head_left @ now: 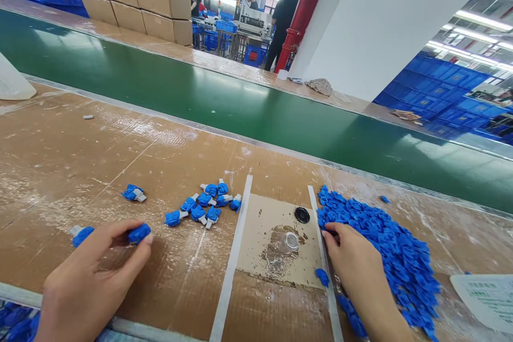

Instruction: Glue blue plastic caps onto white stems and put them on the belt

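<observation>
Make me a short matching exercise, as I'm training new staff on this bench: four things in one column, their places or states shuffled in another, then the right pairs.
Things:
1. left hand
2. clear cup
3. black disc
4. blue pile

Places or states:
A. on the wet-looking patch
B. to the right of both white strips
C. finger and thumb on a small blue piece
D. near the far edge of the pale board

Pairs: 1-C, 2-A, 3-D, 4-B

One head-worn view from close above the worktable (52, 155), forward and downward.
</observation>
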Demonstrator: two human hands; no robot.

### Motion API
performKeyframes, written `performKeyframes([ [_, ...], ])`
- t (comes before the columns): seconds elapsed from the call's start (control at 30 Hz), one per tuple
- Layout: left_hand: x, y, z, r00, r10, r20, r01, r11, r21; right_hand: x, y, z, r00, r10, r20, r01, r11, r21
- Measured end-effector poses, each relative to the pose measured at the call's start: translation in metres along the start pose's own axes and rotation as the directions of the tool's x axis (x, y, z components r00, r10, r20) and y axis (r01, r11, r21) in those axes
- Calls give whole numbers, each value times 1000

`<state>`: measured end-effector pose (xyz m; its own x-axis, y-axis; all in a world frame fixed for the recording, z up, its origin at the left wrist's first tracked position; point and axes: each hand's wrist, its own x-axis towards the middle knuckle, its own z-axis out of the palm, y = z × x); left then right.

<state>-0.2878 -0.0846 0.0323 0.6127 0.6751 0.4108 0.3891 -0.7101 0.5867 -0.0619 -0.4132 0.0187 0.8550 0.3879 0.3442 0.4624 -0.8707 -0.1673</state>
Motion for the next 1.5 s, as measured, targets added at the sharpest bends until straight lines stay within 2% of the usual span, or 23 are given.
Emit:
performKeyframes([
  [0.07, 12, -9, -2, 964, 266, 0, -260, 942, 212, 0, -2, 3, 1000, 0, -4, 0, 1000, -30],
  [0.13, 24, -16, -3, 915, 400, 56, -393, 851, 349, -2, -3, 3, 1000, -2, -10, 1, 999, -47],
  [0.17, 29, -19, -3, 902, 423, 87, -421, 817, 395, -4, -4, 2, 1000, -8, -12, 7, 998, -60],
  [0.23, 36, -22, -1, 895, 430, 117, -435, 787, 437, -10, -3, 1, 999, -34, -23, 31, 995, -96],
  [0.4, 33, -11, 8, 853, 518, 64, -510, 801, 312, -32, 7, 4, 969, -241, -49, 234, 965, -116],
  [0.5, 27, 3, 15, 844, 516, 147, -536, 801, 266, -42, 18, 7, 912, -409, -28, 403, 908, -119],
  [0.57, 24, 9, 21, 851, 476, 220, -520, 820, 238, -45, 23, 7, 888, -460, 2, 458, 884, -91],
  [0.67, 24, 6, 25, 866, 416, 277, -476, 855, 205, -44, 24, 2, 896, -441, 54, 445, 891, -93],
  [0.77, 23, -3, 26, 865, 436, 247, -480, 863, 157, -38, 19, -7, 917, -390, 83, 398, 909, -125],
  [0.87, 21, -7, 24, 867, 461, 192, -485, 868, 107, -33, 8, -20, 948, -317, -5, 314, 942, -121],
  [0.97, 17, 0, 24, 905, 400, 145, -420, 894, 154, -30, -12, -29, 954, -272, -123, 284, 955, 89],
  [1.03, 15, 8, 25, 925, 354, 142, -378, 896, 231, -30, -29, -30, 948, -282, -146, 312, 911, 268],
  [1.17, 17, 19, 30, 938, 242, 247, -314, 896, 313, -28, -49, -20, 931, -339, -134, 364, 842, 399],
  [1.27, 20, 20, 31, 948, 106, 300, -183, 953, 241, -29, -52, -13, 946, -309, -103, 320, 827, 463],
  [1.33, 18, 22, 31, 947, 42, 319, -83, 990, 115, -33, -55, -13, 968, -236, -88, 244, 792, 560],
  [1.4, 12, 29, 30, 930, -24, 367, 65, 993, -100, -41, -64, -16, 993, -110, -47, 110, 675, 730],
  [1.43, 8, 35, 30, 906, -56, 421, 171, 956, -239, -45, -70, -18, 999, -34, -2, 21, 563, 826],
  [1.47, 3, 42, 31, 864, -73, 498, 292, 879, -377, -49, -78, -20, 998, 35, 61, -70, 415, 907],
  [1.5, -2, 51, 31, 807, -70, 586, 422, 764, -488, -53, -86, -22, 987, 88, 134, -152, 248, 957],
])
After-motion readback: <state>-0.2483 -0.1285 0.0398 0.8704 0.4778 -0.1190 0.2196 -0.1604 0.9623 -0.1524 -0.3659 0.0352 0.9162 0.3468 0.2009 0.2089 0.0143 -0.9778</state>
